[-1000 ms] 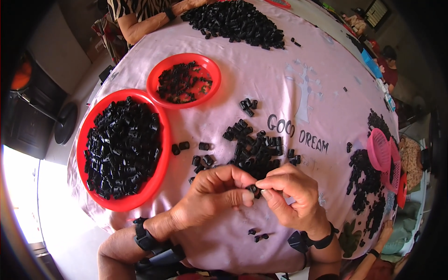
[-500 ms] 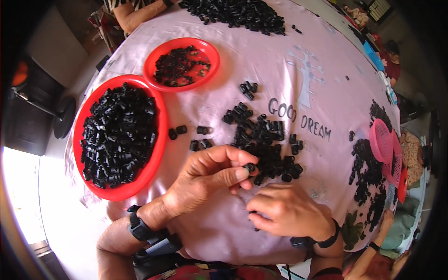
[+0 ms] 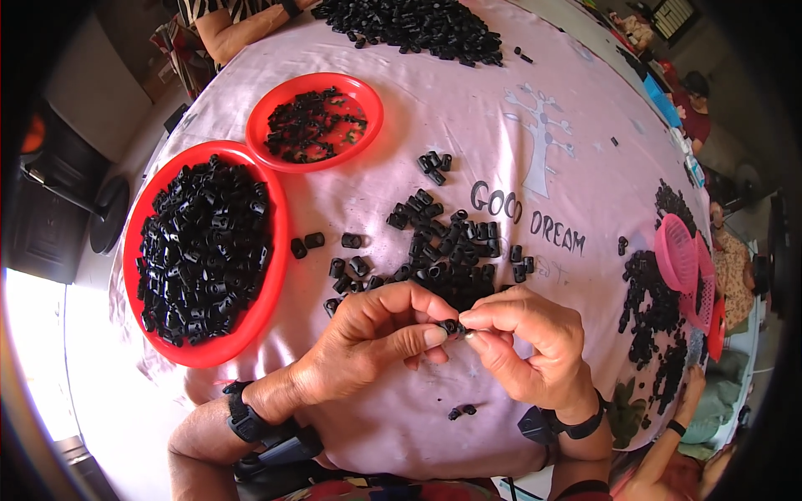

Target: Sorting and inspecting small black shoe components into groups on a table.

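Both hands have come back together since half a second ago, when the right hand lay lower and apart from the left. Now the left hand and the right hand meet fingertip to fingertip, each pinching an end of one small black piece between thumb and forefinger, the other fingers curled in. That piece sits just above the pink cloth, at the 6 o'clock edge of a loose pile of black pieces. At 9 o'clock of the hands lies a big red tray heaped with the same black pieces. At 11 o'clock, farther up, a smaller red bowl holds a thinner scatter of them. Another large heap lies at 12 o'clock near the far edge. At 3 o'clock stands a pink basket beside more black pieces. Two stray pieces rest on the cloth at 6 o'clock, just below the hands. Each wrist wears a black band.
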The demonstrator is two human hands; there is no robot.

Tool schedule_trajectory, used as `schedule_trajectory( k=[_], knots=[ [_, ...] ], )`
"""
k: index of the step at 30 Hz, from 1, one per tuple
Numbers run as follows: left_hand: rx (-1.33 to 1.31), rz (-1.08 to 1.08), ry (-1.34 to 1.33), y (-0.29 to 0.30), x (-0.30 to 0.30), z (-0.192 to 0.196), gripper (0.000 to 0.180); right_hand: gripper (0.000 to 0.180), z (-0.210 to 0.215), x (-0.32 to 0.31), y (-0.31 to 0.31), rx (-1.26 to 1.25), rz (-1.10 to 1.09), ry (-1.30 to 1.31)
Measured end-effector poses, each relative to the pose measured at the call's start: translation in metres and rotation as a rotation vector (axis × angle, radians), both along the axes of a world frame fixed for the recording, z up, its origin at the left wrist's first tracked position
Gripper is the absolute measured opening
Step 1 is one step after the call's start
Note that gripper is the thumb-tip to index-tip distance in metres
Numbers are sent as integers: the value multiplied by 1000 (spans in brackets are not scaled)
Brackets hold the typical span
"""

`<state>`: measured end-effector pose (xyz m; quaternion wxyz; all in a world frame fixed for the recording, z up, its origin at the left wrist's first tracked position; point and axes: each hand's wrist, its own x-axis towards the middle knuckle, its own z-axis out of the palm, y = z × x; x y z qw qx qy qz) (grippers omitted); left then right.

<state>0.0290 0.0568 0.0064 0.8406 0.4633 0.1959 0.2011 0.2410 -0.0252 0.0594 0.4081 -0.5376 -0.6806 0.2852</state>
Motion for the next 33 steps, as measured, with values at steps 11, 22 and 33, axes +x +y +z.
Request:
schedule_trajectory(
  k=[11, 22, 33],
  knots=[
    [9, 4, -22, -2, 0, -2, 22, 25, -2, -1, -2, 1, -46, -70],
    [37, -40, 16, 0, -1, -1, 21, 25, -7, 1, 1, 150, 26, -88],
    [29, -29, 7, -2, 0, 0, 21, 25, -8, -2, -2, 57, -34, -38]
  ],
)
